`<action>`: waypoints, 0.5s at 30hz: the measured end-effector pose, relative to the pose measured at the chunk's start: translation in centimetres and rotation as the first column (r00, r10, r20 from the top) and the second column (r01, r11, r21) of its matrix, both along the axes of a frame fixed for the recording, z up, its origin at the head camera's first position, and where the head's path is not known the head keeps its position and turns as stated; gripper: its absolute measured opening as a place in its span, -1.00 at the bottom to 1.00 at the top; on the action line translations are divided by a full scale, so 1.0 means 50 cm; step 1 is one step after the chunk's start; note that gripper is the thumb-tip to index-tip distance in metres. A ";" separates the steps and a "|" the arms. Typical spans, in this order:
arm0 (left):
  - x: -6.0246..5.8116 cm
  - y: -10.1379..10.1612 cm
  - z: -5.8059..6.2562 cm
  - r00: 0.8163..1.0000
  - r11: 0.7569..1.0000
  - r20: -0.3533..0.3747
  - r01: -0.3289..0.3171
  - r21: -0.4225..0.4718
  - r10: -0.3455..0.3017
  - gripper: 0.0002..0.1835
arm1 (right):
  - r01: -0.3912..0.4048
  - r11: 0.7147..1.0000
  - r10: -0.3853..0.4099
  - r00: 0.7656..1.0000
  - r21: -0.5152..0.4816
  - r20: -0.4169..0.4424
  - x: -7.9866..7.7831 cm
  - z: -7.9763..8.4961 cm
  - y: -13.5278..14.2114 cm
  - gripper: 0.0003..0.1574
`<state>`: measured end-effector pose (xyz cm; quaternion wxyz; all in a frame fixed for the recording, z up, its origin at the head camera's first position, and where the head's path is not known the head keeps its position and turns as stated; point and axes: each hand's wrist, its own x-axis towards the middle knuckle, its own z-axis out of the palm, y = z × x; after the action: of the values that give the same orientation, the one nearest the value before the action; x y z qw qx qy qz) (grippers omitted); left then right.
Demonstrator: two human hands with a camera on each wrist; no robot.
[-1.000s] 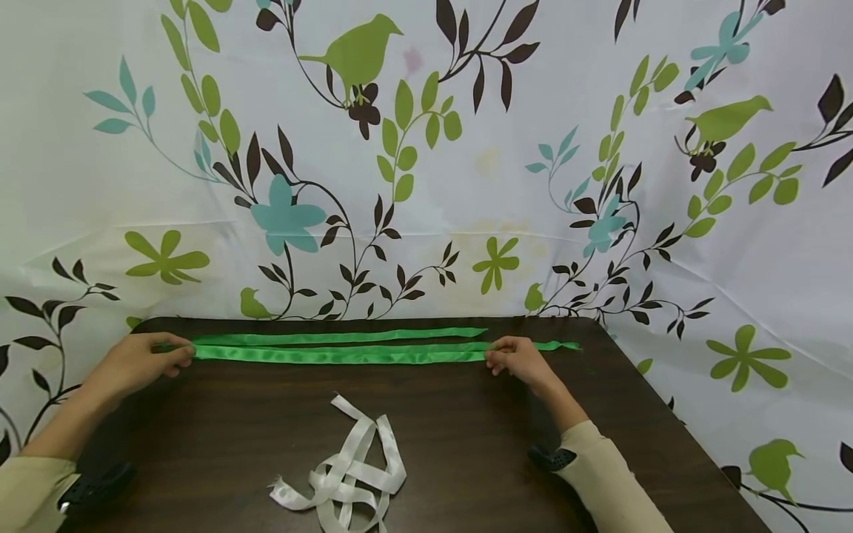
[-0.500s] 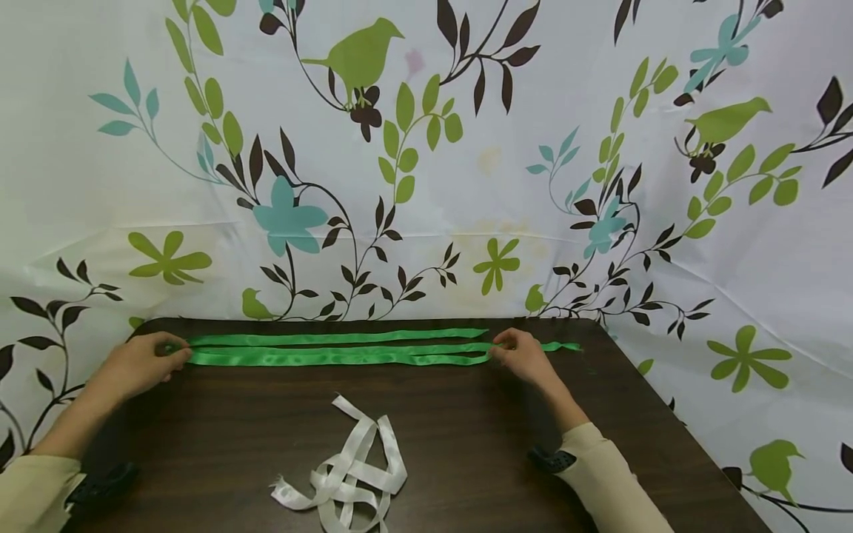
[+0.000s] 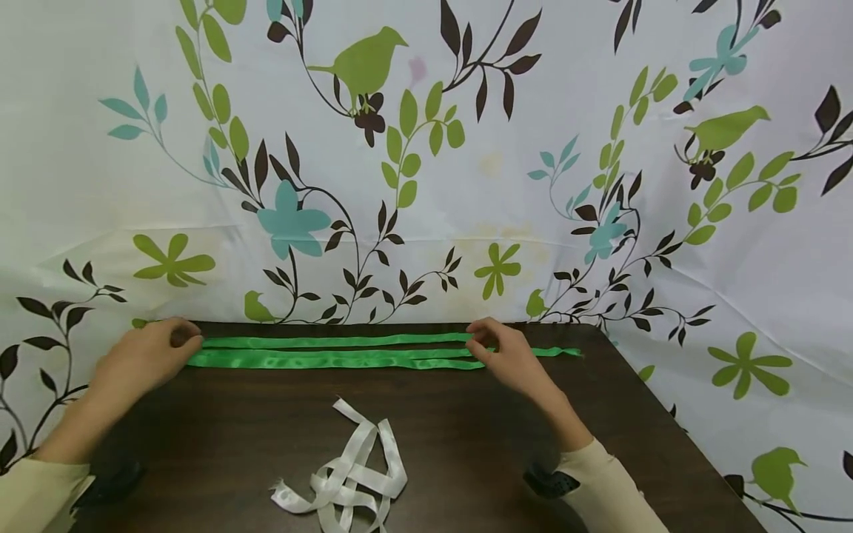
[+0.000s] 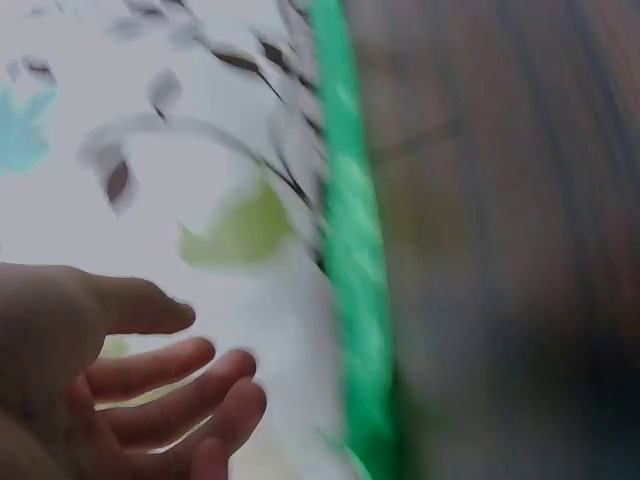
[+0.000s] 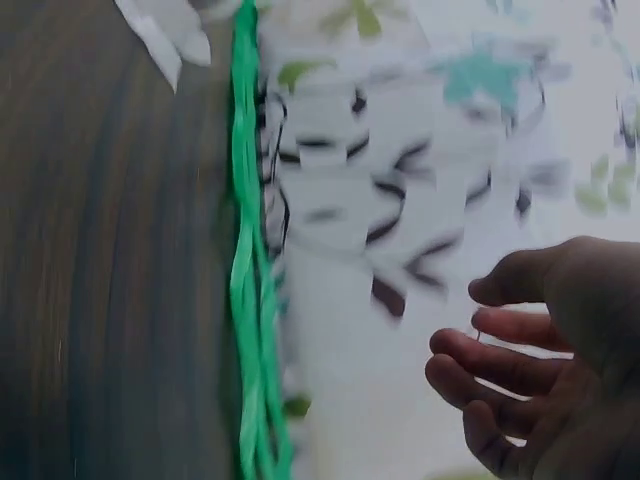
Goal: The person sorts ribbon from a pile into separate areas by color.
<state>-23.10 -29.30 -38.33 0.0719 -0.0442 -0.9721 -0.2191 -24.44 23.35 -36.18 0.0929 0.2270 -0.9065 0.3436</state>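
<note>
Lengths of green satin ribbon (image 3: 300,360) lie side by side along the far edge of the table. My left hand (image 3: 146,358) is at their left end, thumb and fingers apart with nothing between them. In the left wrist view, that hand's loosely bent fingers (image 4: 175,395) are clear of the ribbon. Over the ribbon's right part is my right hand (image 3: 508,357), hiding some of it; a short green end shows beyond. The right wrist view has the hand (image 5: 560,350) relaxed and holding nothing, the strands fanning slightly apart beside it.
A tangled white ribbon (image 3: 395,453) lies near the front middle of the dark wooden table (image 3: 460,437). Behind the table hangs a white cloth (image 3: 433,207) printed with birds and leaves. Dark bands (image 3: 552,483) sit at both wrists.
Both hands have let go of the green ribbon and lifted slightly. The right hand has shifted a little left. The lower strands have parted near their right end. The white ribbon is unchanged.
</note>
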 end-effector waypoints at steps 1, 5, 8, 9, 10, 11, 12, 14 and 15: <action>0.007 0.024 0.011 0.999 0.999 0.006 0.049 0.020 -0.049 -0.51 | -0.042 0.999 0.043 0.998 0.014 -0.036 0.012 0.004 -0.014 -0.76; 0.042 0.127 0.040 0.952 0.951 0.103 0.273 0.145 -0.289 -0.58 | -0.211 0.976 0.216 0.972 0.063 -0.091 0.053 0.003 -0.076 -0.78; 0.073 0.188 0.043 0.860 0.870 0.180 0.435 0.230 -0.478 -0.66 | -0.332 0.940 0.334 0.942 0.082 -0.010 0.077 -0.012 -0.121 -0.60; 0.082 0.204 0.042 0.828 0.842 0.191 0.481 0.242 -0.528 -0.67 | -0.368 0.926 0.367 0.930 0.088 0.026 0.083 -0.019 -0.134 -0.50; 0.091 0.218 0.040 0.798 0.817 0.203 0.515 0.260 -0.568 -0.68 | -0.407 0.909 0.402 0.913 0.088 0.073 0.089 -0.026 -0.145 -0.41; 0.099 0.230 0.038 0.767 0.787 0.204 0.551 0.276 -0.609 -0.70 | -0.445 0.891 0.434 0.893 0.088 0.118 0.093 -0.033 -0.155 -0.32; 0.106 0.240 0.034 0.738 0.759 0.206 0.578 0.299 -0.643 -0.71 | -0.481 0.871 0.464 0.872 0.097 0.155 0.098 -0.040 -0.164 -0.24; 0.117 0.258 0.026 0.686 0.710 0.211 0.615 0.343 -0.696 -0.72 | -0.552 0.826 0.521 0.825 0.115 0.219 0.105 -0.053 -0.176 -0.16; 0.122 0.267 0.021 0.666 0.690 0.214 0.623 0.367 -0.715 -0.72 | -0.585 0.800 0.545 0.801 0.131 0.246 0.107 -0.058 -0.180 -0.16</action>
<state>-17.00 -15.97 -37.30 -0.1783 -0.3527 -0.8447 -0.3609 -19.07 14.33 -39.06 -0.1274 0.4612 -0.8312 0.2833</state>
